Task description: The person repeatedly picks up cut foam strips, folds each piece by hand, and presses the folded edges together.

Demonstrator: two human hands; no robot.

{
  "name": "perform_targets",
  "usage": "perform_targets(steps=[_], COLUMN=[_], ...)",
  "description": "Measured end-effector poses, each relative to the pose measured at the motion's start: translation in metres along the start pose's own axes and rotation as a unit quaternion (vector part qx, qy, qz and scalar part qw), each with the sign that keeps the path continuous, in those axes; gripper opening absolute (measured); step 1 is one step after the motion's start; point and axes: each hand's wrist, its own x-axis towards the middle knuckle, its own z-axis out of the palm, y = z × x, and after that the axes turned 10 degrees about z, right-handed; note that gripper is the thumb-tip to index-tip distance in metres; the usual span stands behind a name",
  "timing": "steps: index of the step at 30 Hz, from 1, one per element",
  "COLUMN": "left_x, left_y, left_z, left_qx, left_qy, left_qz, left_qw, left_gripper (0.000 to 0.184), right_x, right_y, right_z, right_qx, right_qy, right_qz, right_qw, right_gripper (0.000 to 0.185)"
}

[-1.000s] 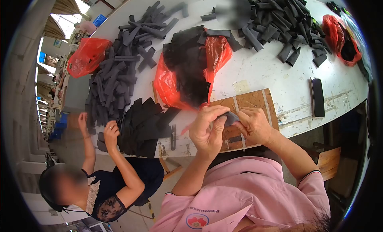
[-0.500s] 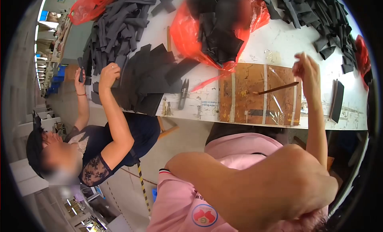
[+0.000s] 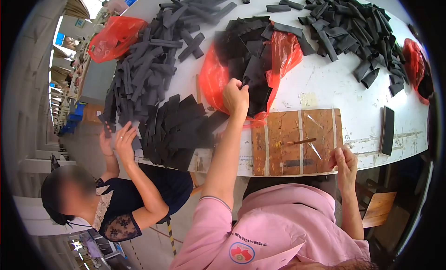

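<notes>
My left hand (image 3: 236,99) reaches to the front of a red plastic bag (image 3: 211,79), its fingers pinched on one of the black fabric pieces (image 3: 253,68) heaped inside. How much of that piece it holds is hidden by the fingers. At the right edge of a worn brown board (image 3: 278,126), my right hand (image 3: 344,161) hangs with curled fingers, and nothing shows in it. A thin reddish-brown stick (image 3: 304,141) with a paler tip, like a small brush, lies on the board.
Flat black sheets (image 3: 174,130) and a pile of black strips (image 3: 139,75) lie to the left, where a co-worker's hands (image 3: 123,142) handle dark pieces. More black pieces (image 3: 344,28) are heaped at back right. A dark flat rectangular object (image 3: 387,130) lies near the right edge.
My left arm, earlier folded close before the camera, now stretches forward to the bag. My right hand has drawn back toward the table's front edge. The view has shifted.
</notes>
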Motion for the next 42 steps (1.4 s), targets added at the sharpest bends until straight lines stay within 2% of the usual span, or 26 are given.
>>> perform_targets(steps=[4,6,7,9,10,12,13,14,16,17,18,19,21,24,25,27,28,31,32,33,34,38,39,40,42], left_x=[-0.018,-0.034,-0.037,-0.042,-0.042,-0.041,-0.041,-0.041,-0.037,-0.036,-0.037,-0.038,-0.041,-0.028,-0.021,-0.021,-0.020,-0.027,-0.032,-0.036,-0.044,-0.083,-0.092,-0.103,-0.122], left_y=[0.005,0.022,0.018,0.004,-0.001,-0.019,-0.024,-0.028,-0.021,-0.016,-0.004,-0.002,0.003,-0.011,-0.020,-0.029,-0.034,-0.026,-0.023,-0.022,-0.012,0.017,0.018,0.025,0.032], left_z=[-0.032,-0.060,-0.063,-0.063,-0.062,-0.055,-0.054,-0.053,-0.061,-0.066,-0.075,-0.080,-0.084,-0.067,-0.060,-0.040,-0.035,-0.038,-0.050,-0.058,-0.073,-0.120,-0.129,-0.139,-0.147], left_qx=[-0.279,-0.341,-0.310,-0.247,-0.279,-0.051,0.065,0.085,0.011,-0.026,-0.133,-0.183,-0.268,-0.367,-0.391,-0.249,-0.133,-0.106,-0.205,-0.225,-0.309,-0.547,-0.543,-0.564,-0.595], left_qy=[0.116,0.122,0.090,0.025,-0.018,0.038,0.063,0.022,0.117,0.163,0.151,0.132,0.146,0.051,-0.051,-0.034,0.003,0.155,0.065,0.057,0.019,-0.139,-0.193,-0.233,-0.284], left_qz=[0.081,0.103,0.085,0.048,0.023,0.133,0.184,0.125,0.189,0.221,0.186,0.159,0.162,0.057,-0.053,-0.043,0.062,0.232,0.097,0.080,0.046,-0.042,-0.011,-0.039,-0.071], left_qw=[0.950,0.927,0.943,0.967,0.960,0.989,0.979,0.988,0.975,0.961,0.962,0.961,0.938,0.927,0.917,0.967,0.989,0.954,0.972,0.969,0.950,0.825,0.818,0.791,0.748], left_gripper=[0.017,0.020,0.021,0.022,0.023,0.024,0.025,0.024,0.021,0.019,0.016,0.014,0.016,0.017,0.016,0.016,0.017,0.018,0.021,0.021,0.017,0.008,0.009,0.012,0.016], right_x=[-0.020,-0.023,-0.022,-0.018,-0.017,-0.018,-0.018,-0.019,-0.019,-0.018,-0.018,-0.018,-0.018,-0.016,-0.015,-0.015,-0.015,-0.015,-0.014,-0.012,-0.011,-0.011,-0.010,-0.009,-0.008], right_y=[-0.023,-0.039,-0.046,-0.046,-0.043,-0.041,-0.040,-0.038,-0.038,-0.041,-0.045,-0.050,-0.059,-0.063,-0.062,-0.055,-0.053,-0.052,-0.053,-0.055,-0.057,-0.078,-0.086,-0.094,-0.092], right_z=[0.023,0.037,0.044,0.060,0.066,0.074,0.077,0.079,0.080,0.081,0.083,0.085,0.089,0.099,0.102,0.106,0.106,0.100,0.099,0.099,0.101,0.113,0.118,0.123,0.122], right_qx=[-0.079,-0.164,-0.207,-0.227,-0.237,-0.239,-0.239,-0.237,-0.237,-0.237,-0.237,-0.237,-0.251,-0.236,-0.227,-0.236,-0.240,-0.245,-0.247,-0.248,-0.248,-0.232,-0.214,-0.196,-0.126], right_qy=[-0.106,-0.151,-0.172,-0.185,-0.192,-0.216,-0.227,-0.231,-0.240,-0.226,-0.213,-0.200,-0.178,-0.183,-0.193,-0.213,-0.220,-0.199,-0.176,-0.152,-0.128,-0.049,-0.040,-0.031,-0.153], right_qz=[-0.049,-0.156,-0.211,-0.252,-0.273,-0.248,-0.234,-0.215,-0.179,-0.198,-0.216,-0.234,-0.269,-0.281,-0.280,-0.267,-0.259,-0.243,-0.267,-0.292,-0.318,-0.447,-0.451,-0.454,-0.327], right_qw=[0.990,0.962,0.940,0.922,0.913,0.914,0.915,0.919,0.924,0.924,0.923,0.922,0.913,0.912,0.913,0.910,0.909,0.917,0.915,0.911,0.906,0.863,0.866,0.868,0.924], right_gripper=[0.021,0.016,0.014,0.012,0.011,0.011,0.011,0.012,0.012,0.013,0.013,0.013,0.014,0.015,0.016,0.016,0.017,0.014,0.013,0.012,0.011,0.018,0.020,0.021,0.020])
